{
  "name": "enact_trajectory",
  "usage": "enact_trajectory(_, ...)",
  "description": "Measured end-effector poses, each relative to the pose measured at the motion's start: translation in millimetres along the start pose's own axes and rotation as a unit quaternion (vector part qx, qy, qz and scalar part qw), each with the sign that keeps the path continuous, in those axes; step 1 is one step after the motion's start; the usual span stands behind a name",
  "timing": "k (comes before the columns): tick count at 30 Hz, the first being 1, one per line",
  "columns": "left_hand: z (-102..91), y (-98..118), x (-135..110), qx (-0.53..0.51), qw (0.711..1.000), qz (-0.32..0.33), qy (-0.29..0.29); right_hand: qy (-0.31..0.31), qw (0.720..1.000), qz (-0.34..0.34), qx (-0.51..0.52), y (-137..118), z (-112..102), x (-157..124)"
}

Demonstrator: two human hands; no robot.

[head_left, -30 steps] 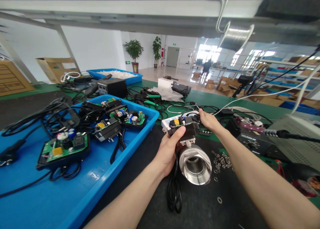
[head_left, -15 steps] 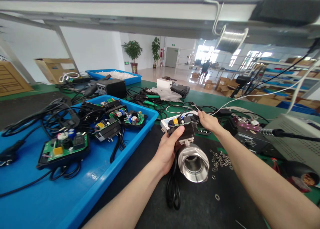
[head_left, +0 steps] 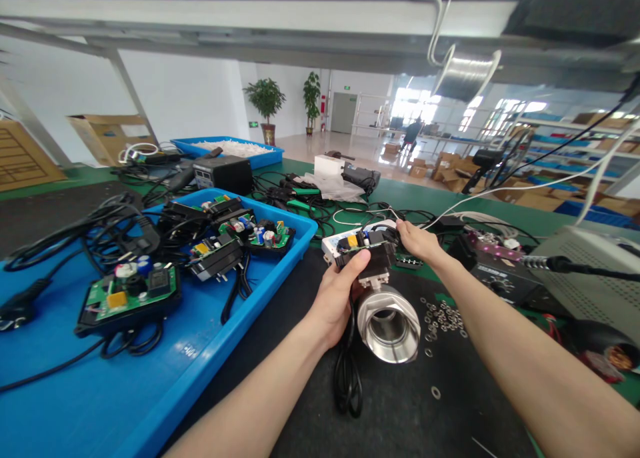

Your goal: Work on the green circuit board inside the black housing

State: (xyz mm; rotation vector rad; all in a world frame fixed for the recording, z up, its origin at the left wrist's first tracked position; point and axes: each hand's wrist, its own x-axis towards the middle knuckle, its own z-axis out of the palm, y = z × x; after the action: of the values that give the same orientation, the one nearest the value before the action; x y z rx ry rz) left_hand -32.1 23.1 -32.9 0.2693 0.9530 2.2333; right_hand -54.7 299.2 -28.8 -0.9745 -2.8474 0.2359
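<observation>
Left hand (head_left: 336, 299) is closing around the valve (head_left: 388, 323) from the left, thumb lying over the near edge of the control box (head_left: 369, 253) on top, fingers wrapping underneath near the neck. Right hand (head_left: 418, 239) is reaching in from the right and touching the far right corner of that box, fingers curling in among the dark wires there; whether they are pinching anything is impossible to tell. The valve is sitting between the two hands, just above the black mat (head_left: 410, 411), with its long axis running from the person outward and the open steel mouth facing back toward the camera and slightly right. The box is riding above it with its circuit board showing. The left hand is carrying the weight and is the nearer one; the right forearm is crossing the lower right corner. A black cord (head_left: 349, 378) is hanging in a bundle below the left hand and resting on the mat. A blue tray (head_left: 263, 288) of circuit boards is lying just to the left, its rim near the left wrist. Loose washers (head_left: 443, 317) are scattering on the mat just right of the valve, under the right forearm. A white box (head_left: 331, 243) is sitting just behind the control box. Green table (head_left: 415, 198) beyond is carrying cables, and a soldering station (head_left: 500, 276) is standing to the right.
</observation>
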Motion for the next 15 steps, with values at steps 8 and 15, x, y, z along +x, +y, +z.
enact_trajectory(8,0.7,1.4,0.2,-0.004,1.0,-0.001,0.001,-0.001,1.0,0.004,0.002,-0.3,0.0,0.0)
enact_trajectory(15,1.1,0.6,0.9,0.001,1.0,0.001,0.003,0.002,1.0,0.005,0.001,-1.0,-0.9,-0.8)
